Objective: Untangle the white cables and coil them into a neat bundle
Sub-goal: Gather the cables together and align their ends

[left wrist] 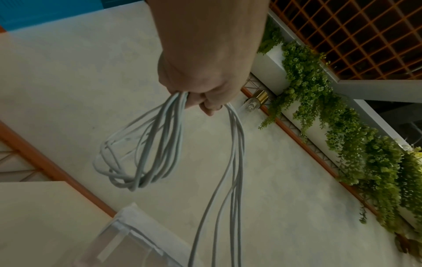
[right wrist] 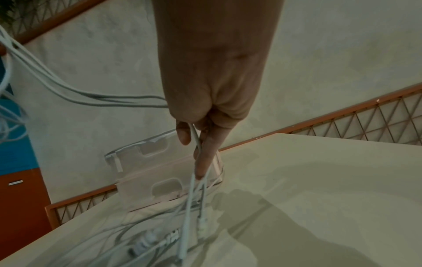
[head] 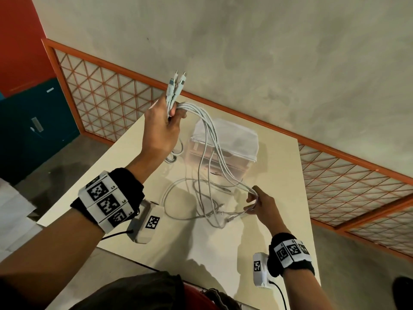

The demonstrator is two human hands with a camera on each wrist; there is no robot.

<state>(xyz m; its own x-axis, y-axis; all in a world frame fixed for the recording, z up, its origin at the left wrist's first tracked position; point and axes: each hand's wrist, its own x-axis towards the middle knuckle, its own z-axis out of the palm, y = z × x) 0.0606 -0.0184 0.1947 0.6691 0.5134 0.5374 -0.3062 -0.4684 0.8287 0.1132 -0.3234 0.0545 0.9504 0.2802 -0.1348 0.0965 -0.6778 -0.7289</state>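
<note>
My left hand point(head: 166, 124) is raised high above the table and grips several white cables point(head: 214, 139) in its fist, with two connector plugs point(head: 178, 82) sticking up out of it. In the left wrist view a coiled loop of cables point(left wrist: 146, 153) hangs from that hand point(left wrist: 203, 86), and more strands drop away. Those strands run down to my right hand point(head: 257, 202), low over the table, which pinches the cables point(right wrist: 196, 142) between thumb and fingers point(right wrist: 203, 162). The loose cable ends point(head: 214, 211) lie tangled on the table below.
A clear plastic box point(head: 225, 148) with a white lid stands on the pale table point(head: 268, 253) behind the cables. An orange lattice rail point(head: 107, 92) runs along the table's far side. A blue cabinet point(head: 33, 130) stands at the left. Green hanging plants point(left wrist: 342, 144) line a wall.
</note>
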